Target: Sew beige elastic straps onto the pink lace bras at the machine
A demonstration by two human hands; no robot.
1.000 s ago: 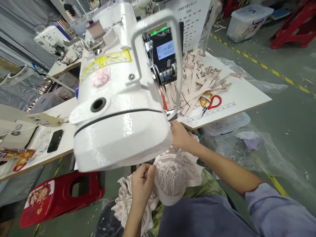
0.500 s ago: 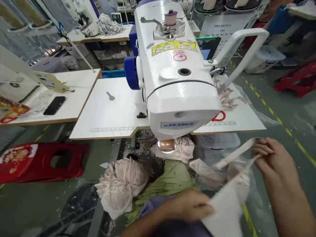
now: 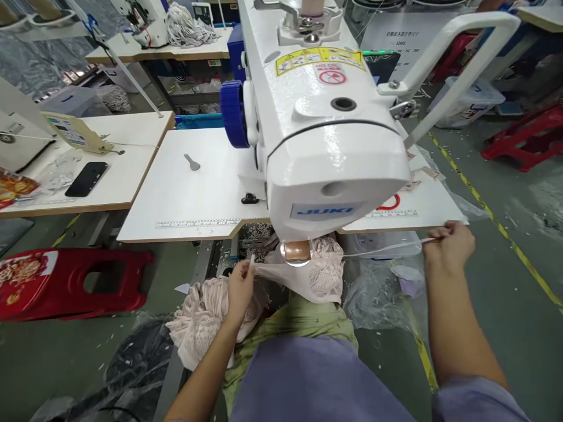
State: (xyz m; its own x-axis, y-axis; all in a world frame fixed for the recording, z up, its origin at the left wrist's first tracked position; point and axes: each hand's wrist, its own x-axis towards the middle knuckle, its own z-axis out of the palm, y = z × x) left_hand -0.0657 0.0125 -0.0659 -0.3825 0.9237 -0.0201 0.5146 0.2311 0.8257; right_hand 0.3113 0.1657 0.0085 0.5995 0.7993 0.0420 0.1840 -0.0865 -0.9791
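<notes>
A pale pink lace bra lies beneath the head of a white sewing machine. My left hand is closed on the bra's fabric edge, left of the machine head. Out to the right, near the table's front edge, my right hand pinches the end of a thin pale strap, pulled taut from the bra's side. The sewing point is hidden by the machine head. Beside my left forearm sits a bundle of similar pale pink bras.
Red scissors and fabric scraps lie right of the machine; a small grey tool rests on the white tabletop. Clear plastic bags hang below right. A red stool stands left. A phone lies on the neighbouring table.
Both hands were at the lower right with pale fabric and a strap. My left hand has crossed to the left side of the machine head; my right hand has risen slightly, its strap now stretched.
</notes>
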